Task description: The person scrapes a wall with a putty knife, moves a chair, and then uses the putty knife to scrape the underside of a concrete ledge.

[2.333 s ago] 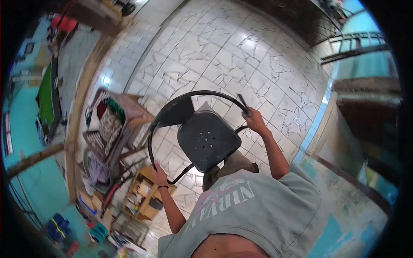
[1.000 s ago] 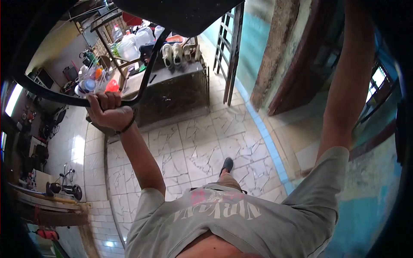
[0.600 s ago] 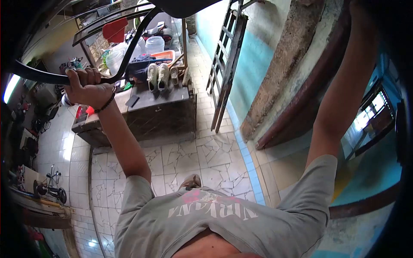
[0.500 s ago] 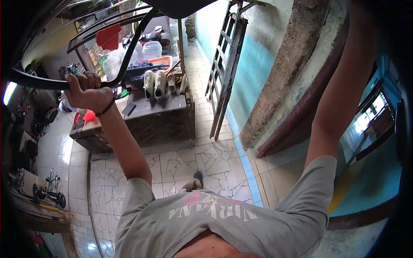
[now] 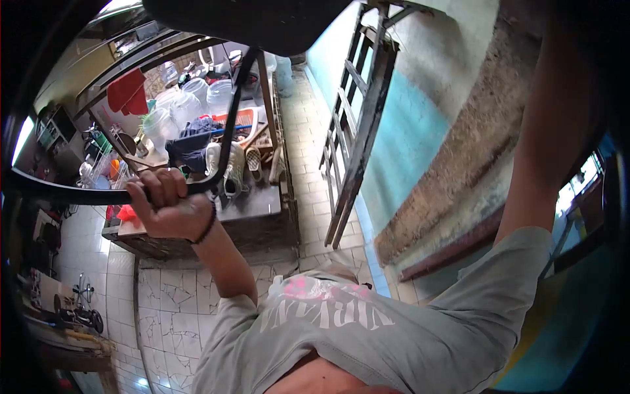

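Observation:
My left hand [image 5: 167,205], with a dark beaded bracelet at the wrist, is closed around a bent black tubular frame [image 5: 85,195]. The tube runs left from the fist, and on the other side it curves upward. A dark slab-like part [image 5: 249,23] hangs over the top of the view where the tube reaches it. What the whole object is I cannot make out for certain. My right arm [image 5: 535,157] is raised at the right, and its hand lies beyond the view.
Behind the frame, a low counter [image 5: 252,205] carries pale sneakers [image 5: 234,174], clear plastic tubs [image 5: 174,108] and an orange-rimmed basket [image 5: 246,121]. A dark ladder [image 5: 367,111] leans by the blue wall [image 5: 410,125]. A rough curved ledge [image 5: 453,171] rises at the right.
My left hand and the black frame sit lower and further right in the view. The dark slab covers more of the top edge. The counter and ladder have shifted with the camera.

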Demonstrator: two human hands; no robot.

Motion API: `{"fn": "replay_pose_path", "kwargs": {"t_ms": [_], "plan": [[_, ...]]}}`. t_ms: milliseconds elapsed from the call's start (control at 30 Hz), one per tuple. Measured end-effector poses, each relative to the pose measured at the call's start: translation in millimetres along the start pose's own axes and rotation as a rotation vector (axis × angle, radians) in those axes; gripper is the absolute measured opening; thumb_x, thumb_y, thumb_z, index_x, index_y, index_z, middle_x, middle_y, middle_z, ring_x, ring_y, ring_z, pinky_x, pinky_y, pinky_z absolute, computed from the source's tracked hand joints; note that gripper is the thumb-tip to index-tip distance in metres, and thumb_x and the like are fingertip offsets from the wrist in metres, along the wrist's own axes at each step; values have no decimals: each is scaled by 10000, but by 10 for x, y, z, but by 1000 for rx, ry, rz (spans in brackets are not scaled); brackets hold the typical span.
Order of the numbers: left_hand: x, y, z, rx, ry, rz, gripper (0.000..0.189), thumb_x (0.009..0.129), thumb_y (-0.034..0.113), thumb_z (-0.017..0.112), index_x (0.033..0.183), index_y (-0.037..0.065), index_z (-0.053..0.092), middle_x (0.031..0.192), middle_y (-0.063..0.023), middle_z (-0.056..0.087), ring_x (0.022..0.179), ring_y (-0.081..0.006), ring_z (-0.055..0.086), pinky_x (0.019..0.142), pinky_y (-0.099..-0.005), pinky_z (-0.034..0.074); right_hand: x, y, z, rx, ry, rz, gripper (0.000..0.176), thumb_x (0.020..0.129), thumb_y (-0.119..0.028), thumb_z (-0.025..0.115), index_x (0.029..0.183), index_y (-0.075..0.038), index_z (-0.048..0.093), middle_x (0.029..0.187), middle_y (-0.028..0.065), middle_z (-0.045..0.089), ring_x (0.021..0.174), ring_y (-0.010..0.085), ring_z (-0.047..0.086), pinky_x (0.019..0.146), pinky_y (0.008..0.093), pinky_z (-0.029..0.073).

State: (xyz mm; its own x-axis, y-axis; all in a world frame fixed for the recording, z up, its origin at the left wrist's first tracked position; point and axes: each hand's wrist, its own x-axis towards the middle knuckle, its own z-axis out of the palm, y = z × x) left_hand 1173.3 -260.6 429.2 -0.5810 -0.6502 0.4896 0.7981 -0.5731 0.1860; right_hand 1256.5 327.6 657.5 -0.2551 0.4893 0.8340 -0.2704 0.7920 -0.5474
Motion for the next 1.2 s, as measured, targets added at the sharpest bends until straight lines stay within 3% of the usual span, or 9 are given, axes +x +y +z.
{"fn": "replay_pose_path", "kwargs": {"t_ms": [100, 233, 367, 633, 867, 1200], "plan": [[-15, -441, 9, -35, -35, 5, 367, 1043, 316, 598, 768, 169, 405, 611, 62, 231, 477, -67, 175, 427, -265, 176, 94, 348, 313, 23, -29, 34, 410, 824, -128, 581, 1154, 114, 610, 948, 202, 638, 696, 252, 558, 628, 343, 486], [-72, -1026, 225, -16, 109, -39, 434, 1035, 261, 580, 705, 183, 309, 597, 63, 206, 463, -67, 178, 415, -263, 184, 326, 653, 641, 57, -39, 56, 415, 828, -135, 578, 1160, 111, 610, 961, 205, 637, 714, 257, 559, 641, 345, 487], [-65, -1632, 261, -47, 17, -34, 434, 1039, 293, 573, 708, 182, 314, 585, 59, 197, 464, -74, 183, 427, -254, 212, 532, 950, 803, 68, -31, 59, 420, 831, -142, 575, 1166, 109, 610, 973, 208, 635, 732, 262, 559, 655, 348, 487], [-55, -2852, 680, -193, 51, 18, 438, 1026, 348, 588, 707, 178, 341, 574, 52, 219, 445, -83, 169, 423, -271, 213, 869, 1650, 1060, 74, -43, 71, 429, 838, -156, 568, 1178, 103, 610, 999, 214, 633, 769, 272, 561, 682, 354, 487], [-108, -3688, 1016, -288, 106, 24, 389, 996, 370, 628, 754, 174, 395, 588, 37, 283, 454, -88, 208, 415, -269, 203, 1241, 2145, 1373, 83, -70, 69, 437, 845, -168, 563, 1189, 99, 611, 1022, 220, 631, 801, 282, 561, 706, 359, 488], [186, -4565, 1397, -234, 80, 50, 510, 971, 413, 630, 663, 188, 290, 560, 42, 227, 465, -115, 200, 441, -286, 205, 1389, 2691, 1721, 40, -80, 107, 450, 854, -185, 555, 1204, 92, 611, 1054, 227, 628, 846, 294, 563, 740, 366, 488]]}}
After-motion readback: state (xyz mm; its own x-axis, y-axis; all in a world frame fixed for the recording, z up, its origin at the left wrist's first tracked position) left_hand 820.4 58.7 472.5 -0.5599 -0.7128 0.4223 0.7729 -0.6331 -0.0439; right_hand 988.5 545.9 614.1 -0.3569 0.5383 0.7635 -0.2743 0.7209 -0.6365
